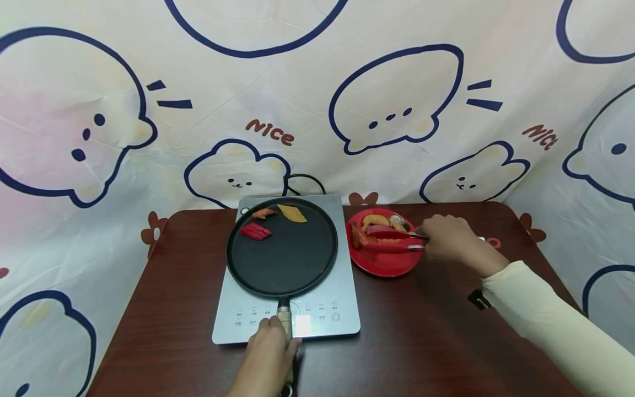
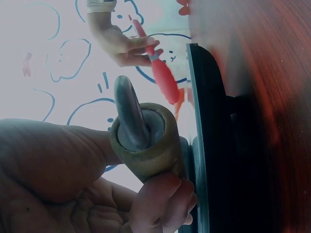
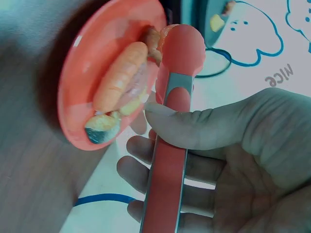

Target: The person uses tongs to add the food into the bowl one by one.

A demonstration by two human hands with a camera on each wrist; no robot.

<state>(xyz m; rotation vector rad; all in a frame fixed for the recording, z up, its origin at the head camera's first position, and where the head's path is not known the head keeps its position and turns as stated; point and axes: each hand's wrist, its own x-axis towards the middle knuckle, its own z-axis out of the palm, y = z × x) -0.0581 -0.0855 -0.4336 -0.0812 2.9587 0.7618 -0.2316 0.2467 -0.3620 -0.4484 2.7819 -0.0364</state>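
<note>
My left hand (image 1: 268, 353) grips the pale wooden handle (image 1: 285, 317) of a round black frying pan (image 1: 283, 259); the handle's metal end loop (image 2: 130, 109) shows in the left wrist view. In the pan's upper left lie a red ridged piece (image 1: 255, 231), a reddish-brown piece (image 1: 264, 213) and a yellow piece (image 1: 292, 213). My right hand (image 1: 448, 240) holds red-tipped tongs (image 1: 392, 248) over a red plate (image 1: 384, 270). An orange-brown food piece (image 1: 358, 236) is right at the tong tips. A sausage-shaped piece (image 3: 121, 77) lies on the plate.
Under the pan is a silver induction cooktop (image 1: 327, 325) with a black cord (image 1: 307, 176) behind it. The dark brown table (image 1: 163, 298) meets a cartoon-printed cloth (image 1: 307, 99) at the back and sides. A small red ring-shaped thing (image 1: 493, 242) lies beyond my right wrist.
</note>
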